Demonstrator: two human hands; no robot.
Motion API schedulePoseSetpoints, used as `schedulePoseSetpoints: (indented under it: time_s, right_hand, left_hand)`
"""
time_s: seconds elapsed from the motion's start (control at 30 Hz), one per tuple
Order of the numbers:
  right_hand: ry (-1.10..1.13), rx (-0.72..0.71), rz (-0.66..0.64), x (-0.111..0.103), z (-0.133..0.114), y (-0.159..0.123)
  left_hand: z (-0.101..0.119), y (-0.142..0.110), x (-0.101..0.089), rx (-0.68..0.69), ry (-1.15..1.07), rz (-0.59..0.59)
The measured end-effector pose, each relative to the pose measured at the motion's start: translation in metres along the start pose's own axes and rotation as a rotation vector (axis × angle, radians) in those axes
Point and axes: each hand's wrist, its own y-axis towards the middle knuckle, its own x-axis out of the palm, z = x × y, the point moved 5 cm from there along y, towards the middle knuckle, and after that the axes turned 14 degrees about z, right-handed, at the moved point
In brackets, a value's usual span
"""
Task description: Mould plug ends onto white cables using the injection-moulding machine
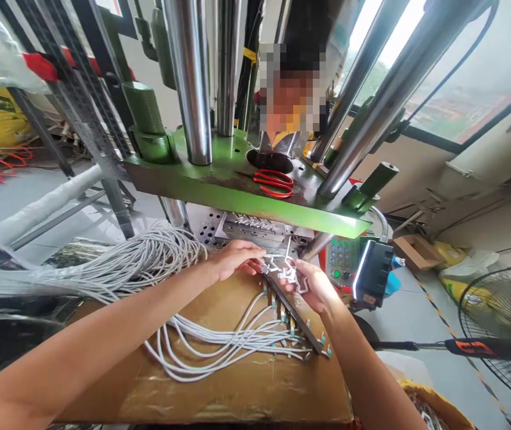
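Observation:
In front of the green press, my left hand (241,261) pinches one side of a white, branched plastic sprue (288,270). My right hand (313,285) grips the other side, with several thin bent arms sticking out between its fingers. Just below both hands, a dark metal bar (298,319) lies across a cardboard box (233,394). White cables (219,337) run to the bar, and their small teal-tipped ends line up along it. Behind my hands sits a metal mould (253,226) holding pale pieces; its details are too small to tell.
Red-handled scissors (276,182) lie on the green press plate (219,179), among upright steel columns (193,77). A thick cable bundle (148,257) is at left. A keypad panel (339,260), a black box-shaped lamp (372,272) and a fan (506,316) stand at right. Another person is behind the press.

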Motion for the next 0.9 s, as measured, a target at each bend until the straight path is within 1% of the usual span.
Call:
schedulePoseSetpoints:
  time_s: [0.13, 0.27, 0.33, 0.4, 0.5, 0.63, 0.77, 0.83, 0.9]
  right_hand:
    - [0.040, 0.027, 0.039, -0.030, 0.001, -0.029]
    - [0.144, 0.108, 0.163, -0.064, 0.011, -0.058]
    - [0.194, 0.156, 0.226, -0.077, 0.017, -0.072]
    - [0.235, 0.192, 0.275, -0.087, 0.022, -0.084]
    - [0.293, 0.221, 0.332, -0.098, 0.029, -0.100]
    - [0.361, 0.218, 0.390, -0.111, 0.036, -0.114]
    - [0.389, 0.202, 0.437, -0.123, 0.047, -0.125]
    - [0.387, 0.175, 0.480, -0.131, 0.053, -0.132]
    - [0.369, 0.132, 0.541, -0.144, 0.057, -0.142]
  left_hand:
    - [-0.004, -0.008, 0.026, -0.005, 0.061, -0.132]
    - [-0.012, -0.023, 0.059, -0.054, 0.072, -0.342]
    - [-0.019, -0.031, 0.075, -0.096, 0.072, -0.410]
    - [-0.026, -0.037, 0.088, -0.129, 0.083, -0.416]
    - [-0.035, -0.042, 0.103, -0.179, 0.099, -0.390]
    - [-0.045, -0.049, 0.118, -0.253, 0.147, -0.424]
    - [-0.056, -0.056, 0.132, -0.316, 0.146, -0.453]
    - [-0.059, -0.061, 0.139, -0.319, 0.160, -0.465]
    - [-0.057, -0.067, 0.143, -0.277, 0.202, -0.497]
